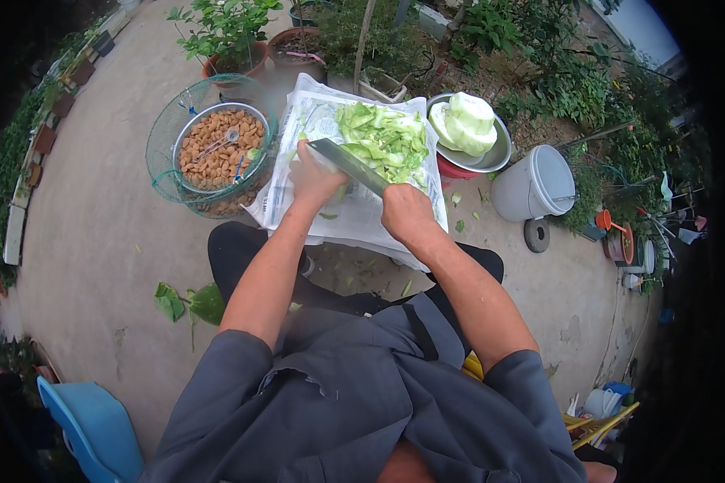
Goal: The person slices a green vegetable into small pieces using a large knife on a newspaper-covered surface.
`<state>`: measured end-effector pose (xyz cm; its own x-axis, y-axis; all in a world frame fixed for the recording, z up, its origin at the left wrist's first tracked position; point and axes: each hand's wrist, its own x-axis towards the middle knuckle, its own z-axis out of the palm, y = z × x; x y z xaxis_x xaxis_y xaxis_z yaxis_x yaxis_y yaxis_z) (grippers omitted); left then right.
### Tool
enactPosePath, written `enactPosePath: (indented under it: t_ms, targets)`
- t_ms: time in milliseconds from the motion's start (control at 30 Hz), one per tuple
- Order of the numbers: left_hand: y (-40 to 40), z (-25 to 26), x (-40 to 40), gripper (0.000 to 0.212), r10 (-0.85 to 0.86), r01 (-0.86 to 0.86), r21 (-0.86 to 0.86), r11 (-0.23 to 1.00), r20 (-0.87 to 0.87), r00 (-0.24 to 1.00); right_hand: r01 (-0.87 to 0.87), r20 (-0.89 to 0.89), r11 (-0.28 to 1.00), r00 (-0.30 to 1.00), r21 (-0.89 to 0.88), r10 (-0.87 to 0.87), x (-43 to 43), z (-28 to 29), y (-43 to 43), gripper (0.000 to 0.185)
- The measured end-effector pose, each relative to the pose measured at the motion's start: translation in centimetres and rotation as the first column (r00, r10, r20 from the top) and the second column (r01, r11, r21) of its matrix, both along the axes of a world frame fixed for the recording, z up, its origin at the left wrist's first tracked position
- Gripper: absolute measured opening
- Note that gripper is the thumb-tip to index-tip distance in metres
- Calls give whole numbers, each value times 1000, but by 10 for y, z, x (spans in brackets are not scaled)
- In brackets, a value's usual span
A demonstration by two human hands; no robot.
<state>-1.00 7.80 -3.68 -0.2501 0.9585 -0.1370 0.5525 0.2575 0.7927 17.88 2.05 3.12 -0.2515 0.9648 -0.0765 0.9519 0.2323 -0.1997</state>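
Observation:
My right hand point(408, 211) grips a kitchen knife by its handle. The broad blade of the knife point(350, 167) points up and to the left, its tip beside my left hand point(316, 180). That hand is curled around a pale piece of gourd point(321, 158), mostly hidden by the fingers and the blade. Beneath both hands, newspaper sheets point(356, 228) cover a low surface in front of my knees. A heap of green and whitish peelings point(393, 136) lies on the paper, just beyond the knife.
Left of the paper, a green net basket point(163, 142) surrounds a metal bowl of brown almond-like kernels point(214, 142). At right, thick peeled gourd chunks point(468, 124) sit in a metal basin point(503, 154), near a white bucket point(519, 187). Potted plants point(235, 57) stand beyond.

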Motion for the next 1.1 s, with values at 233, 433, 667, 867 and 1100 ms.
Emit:
enactPosePath:
  t_ms: [233, 433, 667, 867, 1100]
  targets:
    - [13, -16, -13, 133, -1, 1, -15, 1000, 30, 1000, -39, 28, 999, 999, -38, 40, -12, -4, 24, 13]
    - [14, -12, -10, 131, -1, 1, -1, 1000, 43, 999, -36, 62, 998, 997, -45, 39, -34, -1, 40, 16]
    - [17, -8, -15, 129, 73, -67, -87, 994, 78, 994, -19, 24, 995, 999, -96, 21, -73, 3, 68, 21]
    - [17, -2, -14, 119, -1, 9, -172, 985, 47, 999, -15, -23, 992, 1000, -129, 12, -63, 8, 55, 22]
    - [10, -3, -10, 118, -15, 17, -104, 994, 18, 1000, 44, -7, 971, 999, -236, -47, -58, 5, 55, 22]
